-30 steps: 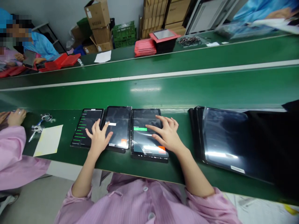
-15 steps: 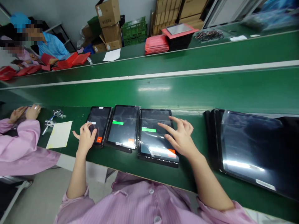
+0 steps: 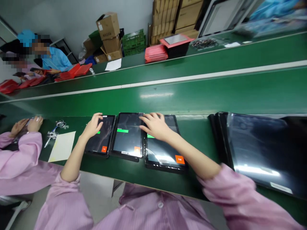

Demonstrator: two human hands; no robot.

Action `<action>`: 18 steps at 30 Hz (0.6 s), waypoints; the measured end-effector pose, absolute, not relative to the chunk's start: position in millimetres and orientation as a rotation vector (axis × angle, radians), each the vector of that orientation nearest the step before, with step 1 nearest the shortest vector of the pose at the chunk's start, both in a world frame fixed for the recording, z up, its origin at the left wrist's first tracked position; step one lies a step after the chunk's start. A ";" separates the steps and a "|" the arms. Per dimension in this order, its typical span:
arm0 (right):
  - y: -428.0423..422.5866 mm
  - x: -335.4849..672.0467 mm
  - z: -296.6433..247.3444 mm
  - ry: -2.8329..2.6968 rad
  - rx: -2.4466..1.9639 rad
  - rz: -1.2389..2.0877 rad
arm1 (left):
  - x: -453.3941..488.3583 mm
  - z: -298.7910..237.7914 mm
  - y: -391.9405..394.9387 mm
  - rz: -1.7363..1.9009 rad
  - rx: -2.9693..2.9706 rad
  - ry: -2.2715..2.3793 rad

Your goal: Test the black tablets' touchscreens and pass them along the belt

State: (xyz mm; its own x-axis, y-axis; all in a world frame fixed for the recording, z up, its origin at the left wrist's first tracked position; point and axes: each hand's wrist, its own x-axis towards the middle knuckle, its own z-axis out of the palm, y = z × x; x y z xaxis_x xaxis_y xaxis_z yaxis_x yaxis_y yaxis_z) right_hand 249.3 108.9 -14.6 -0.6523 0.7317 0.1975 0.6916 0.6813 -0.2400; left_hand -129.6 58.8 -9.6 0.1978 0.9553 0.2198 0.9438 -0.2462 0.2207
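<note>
Three tablets lie side by side on the green bench, their dark screens lit with a green bar and an orange box. Over the upper left part of the left tablet (image 3: 105, 135) is my left hand (image 3: 93, 126), fingers apart and holding nothing. My right hand (image 3: 154, 125) reaches across the top of the right tablet (image 3: 163, 150), covering part of it. Its spread fingertips are at the right edge of the middle tablet (image 3: 128, 140). Whether either hand touches glass, I cannot tell.
A stack of larger dark tablets (image 3: 261, 150) stands at the right. Left are a pale paper sheet (image 3: 62, 145), a cable bundle (image 3: 56, 127) and a co-worker's hands (image 3: 35, 124). Behind the white rail (image 3: 134, 85) lie red sleeves (image 3: 155, 53). Other people sit at the far left.
My right hand has moved left, from the right tablet's screen toward the middle tablet. My left hand has shifted up toward the left tablet's top edge. The view has tilted slightly.
</note>
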 end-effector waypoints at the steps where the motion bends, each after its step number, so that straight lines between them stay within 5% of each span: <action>1: 117.0 234.4 -16.1 -2.633 -1.154 0.217 | -123.6 -11.6 68.4 0.453 2.453 1.834; 8: 127.2 201.9 -27.8 -2.681 -1.040 0.135 | -111.2 -17.8 80.6 0.168 2.622 1.683; 18: 129.3 239.5 -22.8 -2.632 -1.120 0.191 | -113.4 -20.1 69.7 0.213 2.665 1.579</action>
State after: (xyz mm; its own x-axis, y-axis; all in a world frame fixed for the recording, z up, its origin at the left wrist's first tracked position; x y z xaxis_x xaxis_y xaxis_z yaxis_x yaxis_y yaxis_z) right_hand 239.5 129.3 -22.8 -0.6628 0.7221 0.1980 0.6859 0.6917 -0.2262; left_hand -113.4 69.7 -20.1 0.4735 0.8752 0.0993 0.8702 -0.4823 0.1011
